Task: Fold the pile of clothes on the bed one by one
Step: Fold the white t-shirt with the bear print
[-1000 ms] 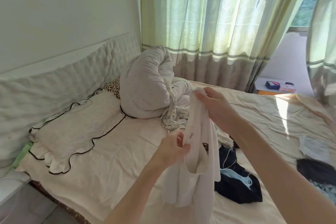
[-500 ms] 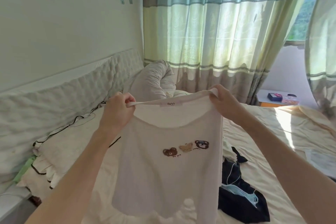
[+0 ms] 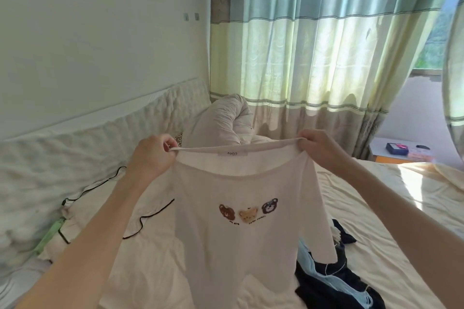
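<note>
A white T-shirt point(image 3: 241, 241) with three small bear faces on its chest hangs spread out in front of me, above the bed point(image 3: 391, 246). My left hand point(image 3: 153, 158) pinches its left shoulder and my right hand point(image 3: 319, 148) pinches its right shoulder, so the neckline is stretched taut between them. A dark navy garment with light blue trim point(image 3: 334, 281) lies crumpled on the sheet behind the shirt's lower right side, partly hidden by it.
A rolled white duvet point(image 3: 226, 123) sits at the head of the bed near the curtain point(image 3: 313, 45). A pillow with black piping point(image 3: 100, 208) lies at the left by the padded headboard point(image 3: 62, 158). A small bedside table point(image 3: 401, 150) stands at the right.
A second ago the shirt hung bunched between my hands, one above the other. I pulled my hands apart and raised them, so the shirt now hangs flat and level, front facing me.
</note>
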